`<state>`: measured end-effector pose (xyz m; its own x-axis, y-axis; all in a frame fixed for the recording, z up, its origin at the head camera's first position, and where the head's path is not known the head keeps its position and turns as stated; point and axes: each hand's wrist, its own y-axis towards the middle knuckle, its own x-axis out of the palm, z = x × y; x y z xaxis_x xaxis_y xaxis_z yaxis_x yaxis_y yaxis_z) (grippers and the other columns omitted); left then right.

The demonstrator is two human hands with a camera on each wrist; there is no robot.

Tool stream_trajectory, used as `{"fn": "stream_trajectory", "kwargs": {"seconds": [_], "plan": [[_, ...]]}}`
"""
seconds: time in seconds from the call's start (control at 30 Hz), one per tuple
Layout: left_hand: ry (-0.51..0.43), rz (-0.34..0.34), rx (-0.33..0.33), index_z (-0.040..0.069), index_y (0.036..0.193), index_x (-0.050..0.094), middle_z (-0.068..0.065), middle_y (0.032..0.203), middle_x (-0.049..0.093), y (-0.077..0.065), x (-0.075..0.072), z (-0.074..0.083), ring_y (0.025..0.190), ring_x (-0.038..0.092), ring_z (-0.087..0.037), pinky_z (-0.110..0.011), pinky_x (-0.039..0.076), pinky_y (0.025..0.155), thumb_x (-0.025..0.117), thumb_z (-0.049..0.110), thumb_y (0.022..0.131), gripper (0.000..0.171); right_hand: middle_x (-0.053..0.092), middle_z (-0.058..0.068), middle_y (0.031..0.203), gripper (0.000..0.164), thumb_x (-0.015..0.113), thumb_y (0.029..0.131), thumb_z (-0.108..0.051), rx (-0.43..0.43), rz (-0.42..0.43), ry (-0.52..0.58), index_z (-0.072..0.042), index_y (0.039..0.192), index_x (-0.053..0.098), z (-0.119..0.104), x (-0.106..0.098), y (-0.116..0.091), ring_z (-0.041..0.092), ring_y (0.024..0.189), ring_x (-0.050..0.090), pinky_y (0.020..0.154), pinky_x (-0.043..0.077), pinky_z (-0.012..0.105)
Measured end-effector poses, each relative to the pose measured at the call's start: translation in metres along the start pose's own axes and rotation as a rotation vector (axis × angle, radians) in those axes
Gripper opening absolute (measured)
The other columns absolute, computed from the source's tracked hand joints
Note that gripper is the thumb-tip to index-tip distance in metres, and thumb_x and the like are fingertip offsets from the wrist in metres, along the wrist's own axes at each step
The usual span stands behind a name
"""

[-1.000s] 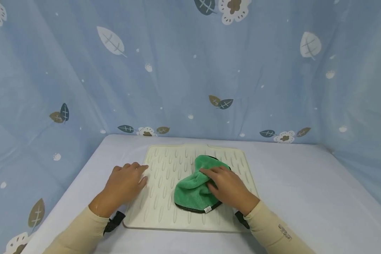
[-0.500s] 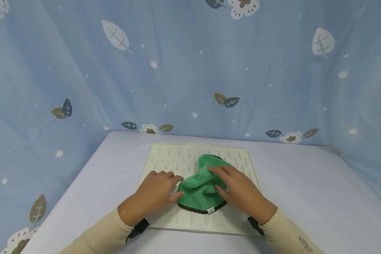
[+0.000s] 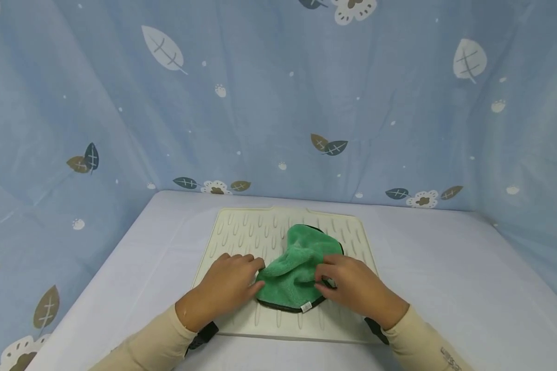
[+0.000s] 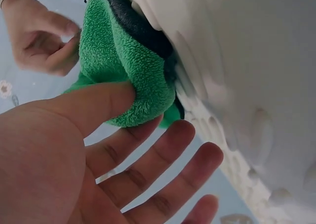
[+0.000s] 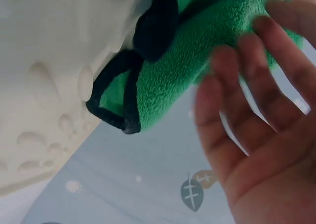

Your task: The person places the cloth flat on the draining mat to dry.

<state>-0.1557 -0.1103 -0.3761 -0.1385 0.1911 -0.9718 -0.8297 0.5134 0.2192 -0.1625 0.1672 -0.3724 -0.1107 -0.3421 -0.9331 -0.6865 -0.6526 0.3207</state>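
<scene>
Green plush cloth (image 3: 288, 286), dark-trimmed, lies rumpled on cream ribbed mat (image 3: 232, 234). Cloth at 3 o'clock from left hand (image 3: 229, 282): fingers (image 4: 160, 147) loosely extended, thumb (image 4: 106, 103) against a fold. From right hand (image 3: 353, 286), cloth at 9 to 10 o'clock; fingers bent, thumb and index tips together at cloth; cannot tell if they pinch it.

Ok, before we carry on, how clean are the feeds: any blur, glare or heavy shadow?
Head: even light, soft shadows, no strong glare, green cloth clear; left wrist: cloth pile crisp, but the cream mat soft at close range; right wrist: fingertips of the right hand smeared, probably by motion, mat soft too.
</scene>
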Motion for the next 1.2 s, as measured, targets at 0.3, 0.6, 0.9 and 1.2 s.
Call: {"fn": "stream_trajectory", "kwargs": {"seconds": [0.3, 0.6, 0.9, 1.2], "plan": [[0.037, 0.006, 0.023, 0.016, 0.098, 0.069, 0.004, 0.084, 0.069, 0.0, 0.007, -0.001, 0.074, 0.066, -0.014, -0.032, 0.043, 0.062, 0.078, 0.03, 0.085, 0.021, 0.06, -0.006, 0.091, 0.021, 0.086, 0.076, -0.02, 0.088, -0.223, 0.044, -0.017, 0.095, 0.075, 0.002, 0.0, -0.005, 0.003, 0.079, 0.055, 0.068, 0.05, 0.025], [0.053, 0.02, 0.028, 0.016, 0.093, 0.067, 0.005, 0.082, 0.068, -0.003, 0.009, -0.001, 0.073, 0.065, -0.014, -0.037, 0.046, 0.069, 0.078, 0.029, 0.086, 0.019, 0.056, -0.007, 0.088, 0.022, 0.083, 0.077, -0.014, 0.109, -0.226, 0.009, -0.016, 0.098, 0.074, -0.002, 0.008, -0.007, 0.002, 0.076, 0.049, 0.065, 0.047, 0.024], [0.034, 0.012, 0.019, 0.016, 0.096, 0.067, 0.003, 0.086, 0.071, -0.003, 0.007, -0.001, 0.079, 0.068, -0.017, -0.042, 0.049, 0.079, 0.077, 0.027, 0.087, 0.017, 0.056, -0.007, 0.086, 0.023, 0.082, 0.078, -0.009, 0.066, -0.199, -0.037, -0.017, 0.098, 0.074, -0.003, 0.008, -0.007, 0.002, 0.073, 0.049, 0.062, 0.045, 0.023], [0.034, 0.013, 0.027, 0.016, 0.096, 0.067, 0.003, 0.087, 0.072, -0.002, 0.01, -0.003, 0.078, 0.068, -0.017, -0.041, 0.048, 0.075, 0.077, 0.027, 0.087, 0.017, 0.058, -0.004, 0.085, 0.025, 0.08, 0.077, -0.002, 0.052, -0.178, -0.051, -0.015, 0.097, 0.071, -0.002, 0.013, -0.008, 0.006, 0.071, 0.055, 0.062, 0.047, 0.025]]}}
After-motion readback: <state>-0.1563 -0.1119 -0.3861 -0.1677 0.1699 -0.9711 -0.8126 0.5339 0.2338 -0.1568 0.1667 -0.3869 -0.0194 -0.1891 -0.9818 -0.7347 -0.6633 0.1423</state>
